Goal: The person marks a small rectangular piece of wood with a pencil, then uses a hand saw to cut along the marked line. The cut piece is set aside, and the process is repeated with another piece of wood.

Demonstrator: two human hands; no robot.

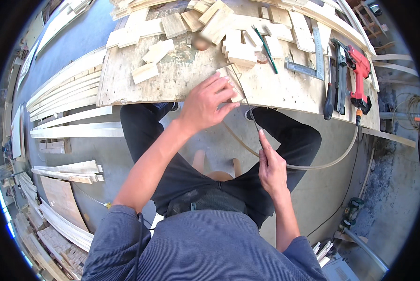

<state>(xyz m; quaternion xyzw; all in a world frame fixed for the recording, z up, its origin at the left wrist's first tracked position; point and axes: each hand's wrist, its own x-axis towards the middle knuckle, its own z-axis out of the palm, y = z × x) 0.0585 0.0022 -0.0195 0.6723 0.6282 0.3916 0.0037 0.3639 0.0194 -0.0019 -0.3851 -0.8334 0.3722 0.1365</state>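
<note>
I'm watching a scuffed plywood table [121, 91], its far side crowded with a jumble of pale wood blocks [216, 28], and two loose pieces [145, 73] lie apart from them on the left. Right of the middle I see a green pencil [265, 48] lying aslant beside the blocks, then a metal square [319, 54] with its corner toward the near edge. Farther right I make out a screwdriver [328, 101] with a dark handle and a red and black nail gun [358, 65], both lying close to the near edge.
</note>
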